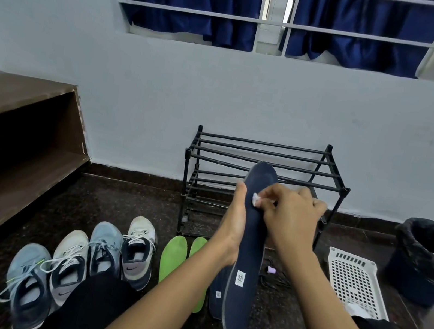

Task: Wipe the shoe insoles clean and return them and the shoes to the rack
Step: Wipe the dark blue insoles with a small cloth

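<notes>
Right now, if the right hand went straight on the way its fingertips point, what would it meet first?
The navy insole, most likely: the right hand pinches a white wad against it, and the left hand grips its far edge.

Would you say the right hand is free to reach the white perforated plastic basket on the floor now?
Probably yes: the white perforated plastic basket lies on bare floor to the right of the right hand, nothing between, though that hand pinches a small white wad.

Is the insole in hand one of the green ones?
No, the left hand holds a dark blue insole; both green insoles lie on the floor.
</notes>
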Demonstrator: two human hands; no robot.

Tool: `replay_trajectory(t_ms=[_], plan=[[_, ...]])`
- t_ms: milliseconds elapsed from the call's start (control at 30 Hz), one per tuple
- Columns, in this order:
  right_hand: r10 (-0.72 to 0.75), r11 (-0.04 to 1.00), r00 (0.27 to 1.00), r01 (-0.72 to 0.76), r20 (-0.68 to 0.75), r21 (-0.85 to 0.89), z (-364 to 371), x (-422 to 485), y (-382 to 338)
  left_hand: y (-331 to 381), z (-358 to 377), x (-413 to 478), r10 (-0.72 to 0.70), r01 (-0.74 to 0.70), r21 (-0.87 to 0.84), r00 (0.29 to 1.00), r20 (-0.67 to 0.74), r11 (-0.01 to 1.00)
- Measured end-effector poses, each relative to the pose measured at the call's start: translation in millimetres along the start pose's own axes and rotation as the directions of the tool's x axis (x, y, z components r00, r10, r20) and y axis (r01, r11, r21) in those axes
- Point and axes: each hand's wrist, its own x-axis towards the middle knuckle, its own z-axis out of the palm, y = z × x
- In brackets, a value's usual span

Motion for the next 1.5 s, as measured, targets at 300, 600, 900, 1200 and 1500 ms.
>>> replay_trajectory(t_ms=[300,600,900,1200,1500], plan=[[0.144,0.988,0.984,-0.138,-0.109,0.061,2.6,17.9,18.8,-8.1,2.2,5.8,0.08,-0.083,0.112,0.996,0.033,0.99],[-0.066,0.996,0.996,0.061,0.066,0.069,13.6,-23.2,-11.7,10.4,-20.5,5.7,0.062,-0.064,0.08,0.998,0.022,0.995],[-0.051,0.997,0.993,0.045,-0.106,-0.06,13.8,-2.4,-2.2,7.5,-3.8,-7.7,0.059,-0.064,0.056,0.994,0.091,0.996],[0.032,0.995,0.996,-0.024,-0.078,0.096,15.6,3.2,-2.5,7.5,-6.4,-8.5,0.033,-0.036,0.042,0.996,0.08,0.998],[-0.082,0.997,0.996,0.082,-0.032,-0.007,16.4,-15.7,-11.5,13.7,-12.0,-12.1,0.032,-0.033,0.064,0.999,0.008,0.997]])
